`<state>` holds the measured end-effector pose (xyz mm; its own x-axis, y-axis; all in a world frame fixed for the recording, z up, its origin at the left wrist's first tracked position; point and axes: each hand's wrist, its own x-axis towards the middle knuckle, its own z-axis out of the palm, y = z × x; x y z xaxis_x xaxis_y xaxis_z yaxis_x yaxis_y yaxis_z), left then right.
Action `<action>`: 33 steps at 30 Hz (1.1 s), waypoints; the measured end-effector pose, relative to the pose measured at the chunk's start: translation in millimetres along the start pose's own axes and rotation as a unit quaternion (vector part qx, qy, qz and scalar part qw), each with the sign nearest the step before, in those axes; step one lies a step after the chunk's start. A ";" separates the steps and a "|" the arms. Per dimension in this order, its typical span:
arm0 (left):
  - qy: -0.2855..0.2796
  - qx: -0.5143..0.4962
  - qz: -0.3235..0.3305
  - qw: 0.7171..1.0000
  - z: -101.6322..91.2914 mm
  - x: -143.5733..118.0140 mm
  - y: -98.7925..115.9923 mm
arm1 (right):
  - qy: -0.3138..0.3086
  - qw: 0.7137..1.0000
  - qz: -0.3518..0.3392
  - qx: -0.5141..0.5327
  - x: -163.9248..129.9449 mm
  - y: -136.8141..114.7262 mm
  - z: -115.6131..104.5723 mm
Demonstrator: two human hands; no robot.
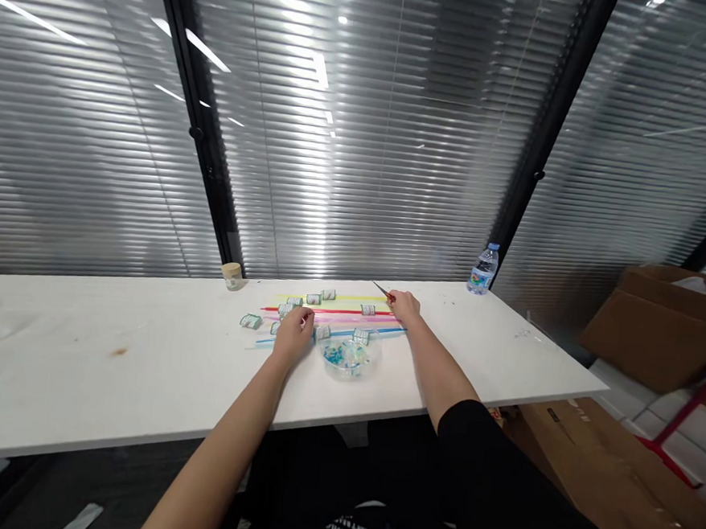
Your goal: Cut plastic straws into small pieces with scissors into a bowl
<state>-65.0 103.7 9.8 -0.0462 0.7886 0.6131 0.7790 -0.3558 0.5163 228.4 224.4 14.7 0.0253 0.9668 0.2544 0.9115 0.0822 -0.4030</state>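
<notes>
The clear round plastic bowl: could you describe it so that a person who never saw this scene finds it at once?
Start from the long white table and look between the person's two bare forearms. There, in front of the thin coloured sticks, stands the clear round plastic bowl. Unlike its neighbours, it holds small blue and green pieces.

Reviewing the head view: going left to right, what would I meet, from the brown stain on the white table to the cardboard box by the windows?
Brown stain, lidded jar, left hand, clear bowl, right hand, water bottle, cardboard box.
</notes>
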 end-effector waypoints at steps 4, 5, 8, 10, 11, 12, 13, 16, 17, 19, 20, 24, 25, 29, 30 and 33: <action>-0.027 0.005 0.004 1.000 3.3 -2.1 -0.2 | -0.010 1.000 -0.001 -0.007 2.0 3.3 -2.1; -0.031 0.003 0.006 0.999 3.6 -2.5 -0.3 | -0.011 1.000 0.000 -0.005 2.0 4.3 -2.8; -0.034 0.003 0.007 0.999 3.6 -3.3 -0.7 | -0.012 1.000 0.003 0.007 2.1 7.7 -5.6; -0.029 0.004 0.003 1.000 3.3 -3.7 -1.2 | -0.013 1.000 0.005 0.015 2.7 10.5 -7.3; -0.027 0.004 0.002 1.000 3.2 -3.8 -1.4 | -0.014 1.000 0.006 0.019 3.1 12.0 -7.9; -0.026 0.003 0.001 1.000 3.1 -4.0 -1.4 | -0.014 1.000 0.006 0.021 3.6 13.6 -8.4; -0.025 0.002 0.001 1.000 3.0 -4.2 -1.2 | -0.013 1.000 0.006 0.024 4.0 15.0 -8.7; -0.025 0.003 0.002 1.000 2.5 -4.5 0.1 | -0.007 1.000 -0.002 0.030 4.2 18.4 -8.1; -0.024 0.004 0.003 1.000 2.3 -4.6 0.6 | -0.004 0.999 -0.006 0.032 3.9 19.1 -7.6; -0.024 0.007 0.006 1.000 2.3 -4.6 1.0 | 0.005 0.999 -0.014 0.034 3.2 20.7 -7.2; -0.025 0.008 0.007 1.000 2.4 -4.5 0.9 | 0.011 0.999 -0.017 0.035 2.8 22.0 -7.6; -0.025 0.006 0.011 1.000 3.6 -3.9 -0.4 | 0.045 0.998 -0.013 0.043 1.1 35.9 -17.9; -0.023 0.005 0.009 1.000 3.8 -3.8 -0.3 | 0.055 0.997 -0.009 0.047 -0.1 42.9 -23.0; -0.025 0.007 -0.005 1.000 3.3 -4.4 2.2 | 0.094 0.993 0.024 0.070 -13.8 85.9 -51.7; -0.028 0.008 -0.009 1.000 3.0 -4.8 3.1 | 0.105 0.991 0.034 0.077 -19.8 99.5 -60.0; -0.033 0.005 -0.020 0.999 2.7 -5.4 4.4 | 0.139 0.984 0.051 0.100 -39.7 139.9 -83.4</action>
<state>-59.5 99.3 7.1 -0.0361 0.8342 0.5503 0.7831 -0.3185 0.5341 389.1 177.3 21.5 0.2481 0.8715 0.4229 0.8005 0.0614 -0.5961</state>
